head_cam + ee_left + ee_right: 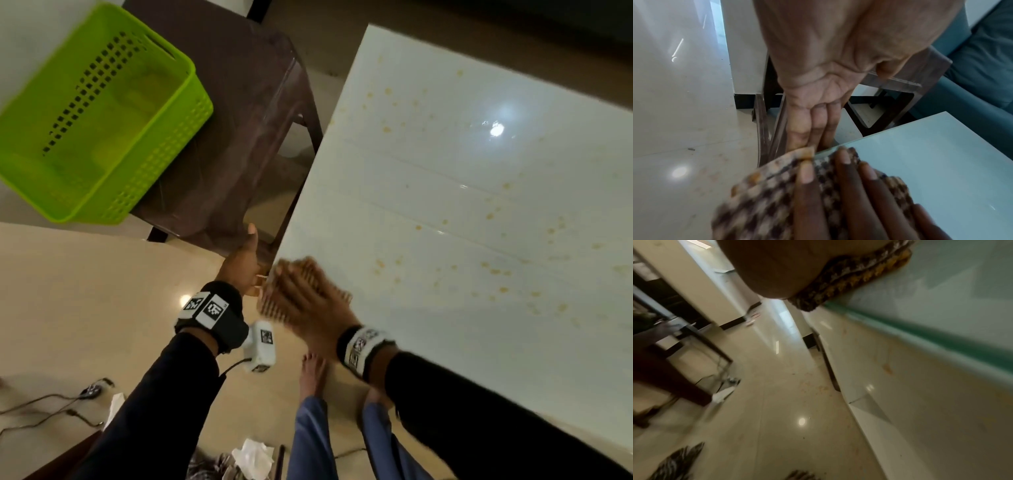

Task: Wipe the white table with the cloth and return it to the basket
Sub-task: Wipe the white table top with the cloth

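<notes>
A brown-and-cream checked cloth [274,308] lies on the near-left corner of the white table [479,205], partly over the edge. My right hand [308,305] lies flat on it with straight fingers; the left wrist view shows those fingers [849,194] spread over the cloth [760,203]. My left hand [241,267] is beside the table corner, just off the edge, thumb up. Its straight fingers [812,126] reach the cloth's hanging edge. The right wrist view shows only the heel of my right hand [777,264] on the cloth [849,277]. The green basket [102,113] stands at the far left.
Orange specks [387,263] dot much of the table top. The basket sits on a dark brown stool [239,120] close to the table's left edge. On the floor are cables [51,404], crumpled tissue [253,455] and my bare feet [311,373]. A teal sofa [982,56] stands beyond the table.
</notes>
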`<state>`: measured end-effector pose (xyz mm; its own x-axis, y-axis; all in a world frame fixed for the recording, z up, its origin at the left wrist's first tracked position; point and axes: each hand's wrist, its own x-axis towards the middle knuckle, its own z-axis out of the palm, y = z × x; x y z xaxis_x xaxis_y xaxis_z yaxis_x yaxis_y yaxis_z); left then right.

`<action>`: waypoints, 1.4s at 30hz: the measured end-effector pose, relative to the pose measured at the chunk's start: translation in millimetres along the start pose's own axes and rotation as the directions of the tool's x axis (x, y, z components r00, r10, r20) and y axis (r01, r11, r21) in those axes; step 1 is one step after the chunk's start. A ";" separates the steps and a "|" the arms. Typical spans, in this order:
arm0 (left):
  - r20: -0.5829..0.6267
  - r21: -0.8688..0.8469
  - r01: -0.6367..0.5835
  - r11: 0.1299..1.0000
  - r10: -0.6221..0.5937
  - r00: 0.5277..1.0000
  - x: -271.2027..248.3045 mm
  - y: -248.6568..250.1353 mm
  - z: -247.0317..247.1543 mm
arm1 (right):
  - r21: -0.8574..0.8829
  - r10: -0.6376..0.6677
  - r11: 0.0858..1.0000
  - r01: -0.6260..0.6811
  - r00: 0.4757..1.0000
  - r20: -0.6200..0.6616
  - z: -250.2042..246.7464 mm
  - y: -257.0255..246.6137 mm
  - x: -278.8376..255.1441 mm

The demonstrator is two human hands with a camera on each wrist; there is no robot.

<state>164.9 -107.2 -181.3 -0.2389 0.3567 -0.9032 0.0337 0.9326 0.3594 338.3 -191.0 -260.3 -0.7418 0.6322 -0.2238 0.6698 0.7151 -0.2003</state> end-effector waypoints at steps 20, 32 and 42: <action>0.157 0.361 -0.219 0.907 0.172 0.973 26.5 -6.1 -8.9 | -0.010 0.189 0.982 -0.189 0.981 -0.037 -8.7 50.3 29.6; 0.392 0.712 -0.501 0.492 0.312 0.865 58.1 -24.3 -11.9 | 0.113 0.549 0.833 -0.541 0.834 -0.055 -19.7 41.8 74.4; 0.464 0.881 -0.462 -0.104 0.387 0.797 39.1 -20.9 13.9 | 0.166 0.740 0.672 -0.722 0.664 -0.109 -46.6 129.8 134.2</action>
<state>168.4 -112.0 -227.4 0.2732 0.6708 -0.6895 0.9615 -0.2133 0.1734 324.1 0.5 -272.0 -0.0001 0.9812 -0.1929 0.9910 -0.0257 -0.1310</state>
